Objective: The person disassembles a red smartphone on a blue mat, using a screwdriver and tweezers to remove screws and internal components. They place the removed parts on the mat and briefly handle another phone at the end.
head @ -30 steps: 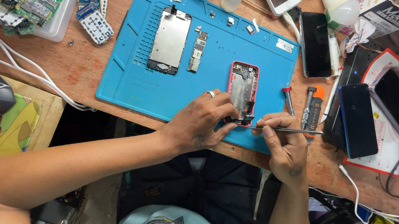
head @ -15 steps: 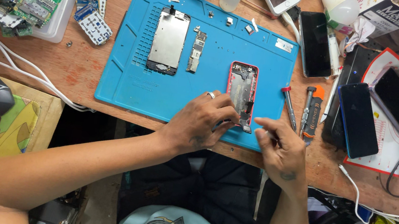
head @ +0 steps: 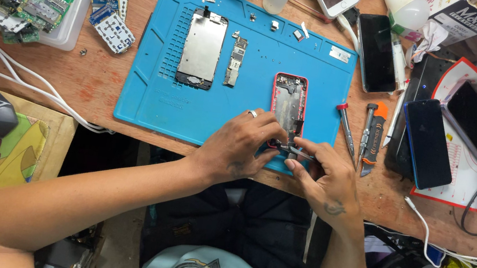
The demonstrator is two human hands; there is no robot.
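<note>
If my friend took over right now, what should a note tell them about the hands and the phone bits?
Left hand steadies the bottom end of the opened pink-cased phone shell on the blue rubber work mat.
Right hand pinches thin metal tweezers at the shell's lower edge.
Done: silver screen panel and narrow circuit board lie out on the mat.
Left: the shell's bottom parts.
Red-tipped screwdriver lies beside the mat.

Wooden bench (head: pixel 98 82), blue mat (head: pixel 151 101), dark phones (head: pixel 427 143), screwdrivers (head: pixel 346 130)
</note>
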